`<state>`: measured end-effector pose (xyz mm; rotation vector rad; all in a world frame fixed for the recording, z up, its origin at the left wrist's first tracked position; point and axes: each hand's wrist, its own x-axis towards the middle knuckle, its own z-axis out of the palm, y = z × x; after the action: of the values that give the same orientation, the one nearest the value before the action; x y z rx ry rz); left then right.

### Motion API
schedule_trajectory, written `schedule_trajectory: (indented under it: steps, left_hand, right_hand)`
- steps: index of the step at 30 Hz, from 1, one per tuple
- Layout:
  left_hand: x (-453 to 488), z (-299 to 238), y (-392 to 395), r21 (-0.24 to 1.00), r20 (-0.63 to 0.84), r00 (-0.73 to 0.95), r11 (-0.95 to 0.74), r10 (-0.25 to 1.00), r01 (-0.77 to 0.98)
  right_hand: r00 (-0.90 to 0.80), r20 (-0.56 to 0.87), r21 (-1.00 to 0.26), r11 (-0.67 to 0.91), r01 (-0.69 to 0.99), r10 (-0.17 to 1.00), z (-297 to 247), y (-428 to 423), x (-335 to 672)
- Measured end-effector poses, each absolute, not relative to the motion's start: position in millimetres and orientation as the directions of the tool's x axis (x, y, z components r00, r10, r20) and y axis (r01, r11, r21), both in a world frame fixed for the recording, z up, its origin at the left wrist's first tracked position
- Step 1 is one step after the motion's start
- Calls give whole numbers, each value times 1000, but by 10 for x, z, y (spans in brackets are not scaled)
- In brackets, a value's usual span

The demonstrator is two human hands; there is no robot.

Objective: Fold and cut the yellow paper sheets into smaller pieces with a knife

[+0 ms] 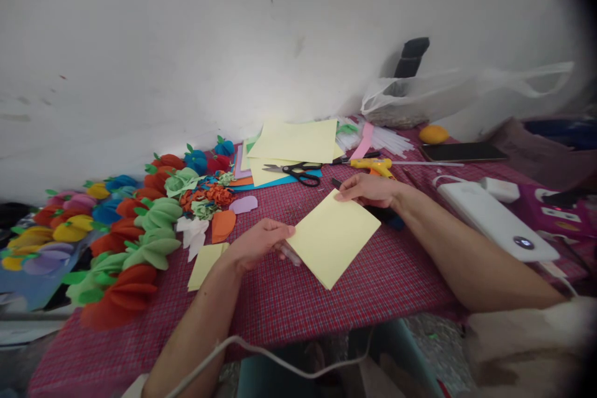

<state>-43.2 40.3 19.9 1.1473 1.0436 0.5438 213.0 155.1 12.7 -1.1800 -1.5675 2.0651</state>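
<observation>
A folded sheet of pale yellow paper (336, 237) is held up above the checked tablecloth, turned like a diamond. My left hand (265, 239) pinches its left corner between thumb and fingers. At its top corner my right hand (368, 189) grips the edge the same way. Left of the sheet lies a smaller stack of yellow paper (205, 264), partly behind my left forearm. Orange paper pieces (224, 225) and a lilac paper piece (244, 204) lie beyond my left hand. Black-handled scissors (298, 171) rest behind the held sheet.
Colourful paper fruits (156, 214) crowd the table's left side. Stacked sheets (298, 142) lie by the wall. A yellow glue gun (373, 165), white glue sticks (389, 140), a phone (464, 151), a white power bank (497, 221) and a purple power strip (555, 211) occupy the right. A white cable (280, 367) hangs in front.
</observation>
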Motion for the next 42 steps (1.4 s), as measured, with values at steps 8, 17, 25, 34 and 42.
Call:
schedule_trajectory:
  steps: [8,17,25,34,42]
  left_hand:
    - [-525,288,399,935,-355,435,319,827,156]
    - [-370,235,385,928,-362,352,370,863,48]
    - [-279,197,349,924,-378,302,375,875,70]
    - [-363,217,379,929,-369,222,362,902,74]
    - [-596,306,238,942,-252,-74,262,965,208]
  right_hand:
    - [-588,-439,-896,-379,231,680,201,1549,2168]
    - [-557,-408,-902,-413,123,724,128,1604,2142]
    - [-506,-374,-919,-382,92,777,44,1600,2071]
    - [-504,-382,-919,-378,115,775,88,1572,2067]
    - [-591,-461,-888,-337,314,662,165,1315,1978]
